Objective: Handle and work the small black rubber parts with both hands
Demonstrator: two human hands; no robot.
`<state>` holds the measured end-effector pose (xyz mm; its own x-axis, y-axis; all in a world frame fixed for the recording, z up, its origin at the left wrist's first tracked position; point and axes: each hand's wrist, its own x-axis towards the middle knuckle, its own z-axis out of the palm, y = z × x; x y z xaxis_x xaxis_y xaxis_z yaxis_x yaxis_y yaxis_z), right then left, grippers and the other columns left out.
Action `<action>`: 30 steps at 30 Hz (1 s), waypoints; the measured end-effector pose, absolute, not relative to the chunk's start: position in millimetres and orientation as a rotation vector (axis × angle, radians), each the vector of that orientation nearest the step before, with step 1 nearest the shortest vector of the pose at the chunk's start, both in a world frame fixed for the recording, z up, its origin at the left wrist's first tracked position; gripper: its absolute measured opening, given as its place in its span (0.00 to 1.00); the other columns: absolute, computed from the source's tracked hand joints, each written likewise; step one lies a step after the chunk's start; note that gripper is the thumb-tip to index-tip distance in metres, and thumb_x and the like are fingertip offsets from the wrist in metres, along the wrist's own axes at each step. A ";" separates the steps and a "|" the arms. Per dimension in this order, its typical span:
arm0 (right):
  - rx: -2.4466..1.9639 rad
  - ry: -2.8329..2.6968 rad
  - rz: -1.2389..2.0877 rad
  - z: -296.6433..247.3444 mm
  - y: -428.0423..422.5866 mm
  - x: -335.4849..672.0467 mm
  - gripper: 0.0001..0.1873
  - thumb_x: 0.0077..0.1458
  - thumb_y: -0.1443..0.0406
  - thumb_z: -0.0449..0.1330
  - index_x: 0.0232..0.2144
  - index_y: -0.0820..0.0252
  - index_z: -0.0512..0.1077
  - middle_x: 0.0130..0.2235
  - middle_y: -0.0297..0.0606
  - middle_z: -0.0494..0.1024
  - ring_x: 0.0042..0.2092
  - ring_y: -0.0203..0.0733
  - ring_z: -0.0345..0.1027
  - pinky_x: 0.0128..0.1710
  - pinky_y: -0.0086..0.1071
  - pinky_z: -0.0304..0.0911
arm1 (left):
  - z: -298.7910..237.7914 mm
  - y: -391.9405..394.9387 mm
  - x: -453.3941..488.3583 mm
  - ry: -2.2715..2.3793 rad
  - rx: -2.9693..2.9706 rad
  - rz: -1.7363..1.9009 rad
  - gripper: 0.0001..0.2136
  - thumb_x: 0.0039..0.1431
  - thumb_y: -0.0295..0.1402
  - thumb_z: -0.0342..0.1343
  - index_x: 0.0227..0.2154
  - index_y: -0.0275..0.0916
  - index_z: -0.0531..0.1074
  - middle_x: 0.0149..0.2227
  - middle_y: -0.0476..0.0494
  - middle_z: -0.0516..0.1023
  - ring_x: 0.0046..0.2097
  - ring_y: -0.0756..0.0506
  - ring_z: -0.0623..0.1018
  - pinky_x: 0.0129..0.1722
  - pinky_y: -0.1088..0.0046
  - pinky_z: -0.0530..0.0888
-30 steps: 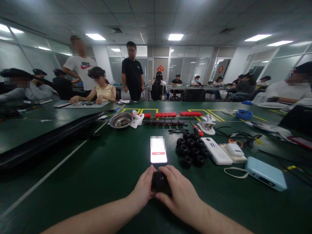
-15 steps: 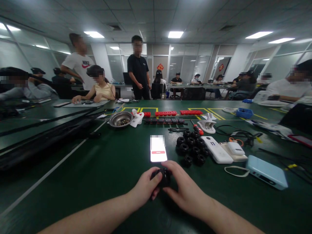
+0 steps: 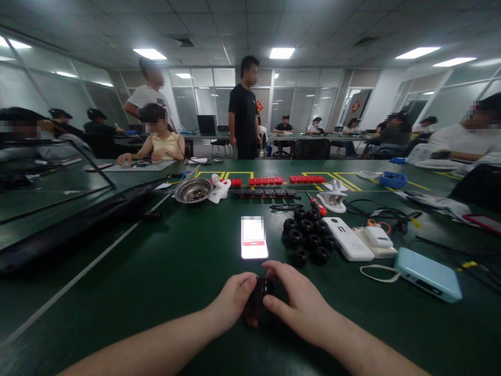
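Low over the green table, at the lower middle, my left hand (image 3: 234, 296) is closed around a small black wheel (image 3: 264, 286). My right hand (image 3: 296, 301) curls around its other side, with the thumb against the wheel and the fingers bent over the far side. Part of the wheel is hidden by my fingers. Just beyond my hands lies a phone (image 3: 254, 250) with a bright screen. To its right sits a cluster of several similar black wheels (image 3: 313, 240).
A metal bowl (image 3: 194, 191) of small parts, a black chassis-like strip (image 3: 265, 194), red pieces (image 3: 266, 180) and a screwdriver (image 3: 317, 204) lie farther back. On the right are a white power bank (image 3: 348, 239) and a light blue box (image 3: 428, 274). A long black bag (image 3: 78, 230) lies left.
My left thumb has shifted, and the wheel has turned between my hands. My right fingers have lifted slightly. Behind the table, two standing people have moved to the right.
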<state>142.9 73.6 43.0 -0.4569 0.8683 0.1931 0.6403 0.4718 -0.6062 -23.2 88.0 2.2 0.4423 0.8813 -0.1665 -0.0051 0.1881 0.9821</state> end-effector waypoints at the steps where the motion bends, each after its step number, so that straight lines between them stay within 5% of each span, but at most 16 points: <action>1: -1.327 -2.254 0.646 43.5 74.0 142.4 0.16 0.50 0.60 0.56 0.42 0.60 0.65 0.35 0.39 0.72 0.36 0.42 0.65 0.34 0.34 0.60 | 2.4 87.5 -22.6 0.913 1.212 0.760 0.29 0.41 0.60 0.46 0.28 0.33 0.64 0.18 0.50 0.69 0.16 0.52 0.70 0.14 0.80 0.63; 4: -1.405 -2.296 0.650 45.5 74.4 141.0 0.10 0.52 0.60 0.55 0.33 0.60 0.69 0.28 0.36 0.71 0.30 0.40 0.64 0.29 0.31 0.58 | 3.8 87.3 -21.8 0.921 1.166 0.756 0.28 0.40 0.59 0.49 0.30 0.34 0.63 0.21 0.49 0.71 0.18 0.51 0.72 0.16 0.79 0.66; 10: -1.106 -2.279 0.473 44.7 73.1 142.2 0.25 0.45 0.67 0.60 0.48 0.57 0.61 0.46 0.40 0.67 0.47 0.44 0.60 0.46 0.38 0.56 | 11.4 88.9 -22.9 0.972 1.085 0.806 0.25 0.46 0.53 0.48 0.34 0.33 0.63 0.21 0.47 0.72 0.19 0.51 0.72 0.18 0.77 0.67; 16: -1.363 -2.258 0.540 43.1 77.5 142.8 0.09 0.54 0.62 0.53 0.35 0.60 0.68 0.32 0.39 0.71 0.35 0.43 0.64 0.34 0.36 0.60 | 11.2 88.3 -22.5 0.998 1.082 0.807 0.23 0.45 0.50 0.52 0.36 0.34 0.63 0.24 0.48 0.71 0.20 0.51 0.73 0.19 0.76 0.66; 23: -1.081 -2.280 0.452 43.2 76.7 142.9 0.20 0.49 0.68 0.58 0.46 0.59 0.62 0.44 0.40 0.69 0.45 0.44 0.60 0.45 0.38 0.57 | 9.5 88.0 -22.6 0.962 1.033 0.864 0.24 0.47 0.51 0.50 0.35 0.33 0.63 0.23 0.47 0.71 0.21 0.50 0.72 0.21 0.75 0.67; 30: -1.377 -2.250 0.493 43.5 78.0 142.4 0.08 0.52 0.62 0.55 0.33 0.61 0.69 0.31 0.38 0.71 0.34 0.43 0.64 0.33 0.36 0.61 | 5.7 88.4 -23.6 0.946 1.052 0.867 0.24 0.46 0.52 0.51 0.36 0.34 0.63 0.25 0.47 0.72 0.20 0.50 0.73 0.20 0.75 0.66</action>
<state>142.4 78.0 43.5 -0.3976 0.8974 0.1914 0.7350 0.4364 -0.5190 -23.6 88.4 5.7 0.3491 0.9139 -0.2073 -0.1267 0.2653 0.9558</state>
